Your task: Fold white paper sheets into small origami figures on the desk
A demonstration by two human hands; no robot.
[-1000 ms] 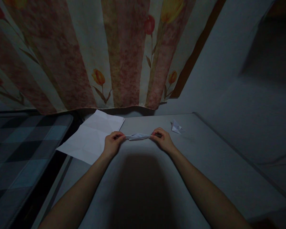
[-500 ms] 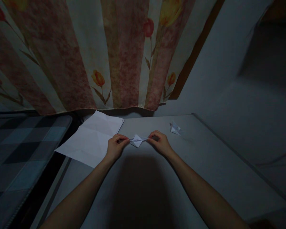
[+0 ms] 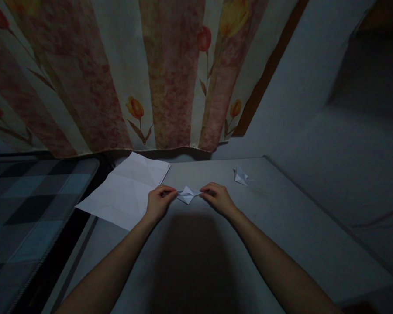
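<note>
A small folded white paper piece (image 3: 187, 194) is held just above the grey table (image 3: 281, 226), between my two hands. My left hand (image 3: 157, 203) pinches its left tip with the fingers curled. My right hand (image 3: 218, 198) pinches its right tip the same way. The paper bulges into a diamond shape between the two pinches. A creased white sheet (image 3: 127, 189) lies flat right beside my left hand.
Another small folded paper figure (image 3: 241, 175) rests on the table at the back right. A flowered curtain (image 3: 150, 74) hangs behind the table. A checked cushion (image 3: 29, 209) lies to the left, beyond a dark gap. The light is dim.
The paper piece was stretched into a long flat strip; my hands have since moved closer together and it has puffed into a short diamond shape.
</note>
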